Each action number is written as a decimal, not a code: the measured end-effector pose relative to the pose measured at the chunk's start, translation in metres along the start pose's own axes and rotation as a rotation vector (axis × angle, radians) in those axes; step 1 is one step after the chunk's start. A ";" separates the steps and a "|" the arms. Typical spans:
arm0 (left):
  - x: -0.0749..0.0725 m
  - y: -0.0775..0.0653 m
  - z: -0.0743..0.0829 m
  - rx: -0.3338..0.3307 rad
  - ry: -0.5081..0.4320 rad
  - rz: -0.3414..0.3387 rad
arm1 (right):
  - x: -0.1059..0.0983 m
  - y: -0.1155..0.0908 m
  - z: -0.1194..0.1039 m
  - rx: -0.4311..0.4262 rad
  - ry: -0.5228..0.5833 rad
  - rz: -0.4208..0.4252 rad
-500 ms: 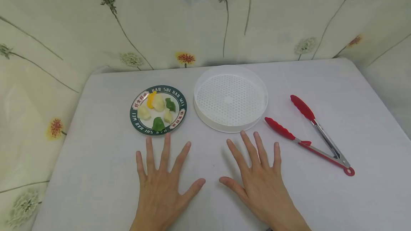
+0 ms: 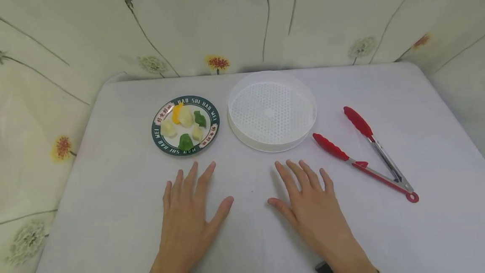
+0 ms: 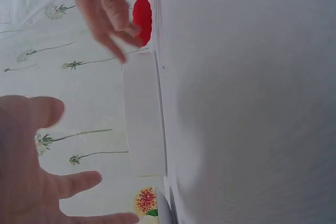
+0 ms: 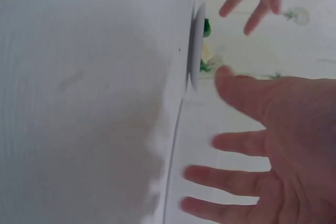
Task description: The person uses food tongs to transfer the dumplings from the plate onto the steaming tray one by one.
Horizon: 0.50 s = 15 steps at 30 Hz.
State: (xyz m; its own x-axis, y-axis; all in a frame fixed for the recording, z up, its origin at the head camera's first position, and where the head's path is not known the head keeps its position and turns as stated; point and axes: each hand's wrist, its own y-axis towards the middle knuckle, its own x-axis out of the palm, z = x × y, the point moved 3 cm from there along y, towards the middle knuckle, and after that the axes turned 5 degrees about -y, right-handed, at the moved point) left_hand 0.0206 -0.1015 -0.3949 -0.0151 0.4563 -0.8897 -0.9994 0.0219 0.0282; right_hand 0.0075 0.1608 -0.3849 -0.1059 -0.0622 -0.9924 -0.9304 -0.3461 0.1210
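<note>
My left hand [image 2: 187, 216], fingers spread and holding nothing, hovers over the table in front of a plate [image 2: 156, 136] with a dark green rim. Pale yellow, orange and green food pieces [image 2: 185, 118] lie on that plate. My right hand [image 2: 312, 210] is also spread and empty, above the table near a round white steamer tray [image 2: 270, 136] with a perforated bottom. To the right of this hand lie red-tipped tongs [image 2: 373, 174], their arms spread apart. In the left wrist view one red tong tip [image 3: 142, 22] shows behind the other hand.
A white cloth [image 2: 113, 205] covers the table. Behind it hangs a curtain [image 2: 212, 16] printed with flowers, and the table's back edge runs just beyond the plate and tray. A dark band [image 2: 323, 267] is at my right wrist.
Both hands have relaxed, their fingers drawing slightly closer together and bending a little. The left fingertips have moved off the plate's front edge. The whole head view has shifted slightly.
</note>
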 end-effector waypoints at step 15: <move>-0.014 0.006 -0.018 -0.176 -0.583 -0.084 | -0.011 -0.014 0.046 0.000 -0.005 -0.079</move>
State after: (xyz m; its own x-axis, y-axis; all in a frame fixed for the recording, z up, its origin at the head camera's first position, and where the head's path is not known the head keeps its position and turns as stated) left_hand 0.0147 -0.1239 -0.3902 0.0350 0.8719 -0.4885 -0.9875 -0.0451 -0.1512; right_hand 0.0056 0.2089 -0.3771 -0.0339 -0.0303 -0.9990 -0.9358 -0.3500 0.0424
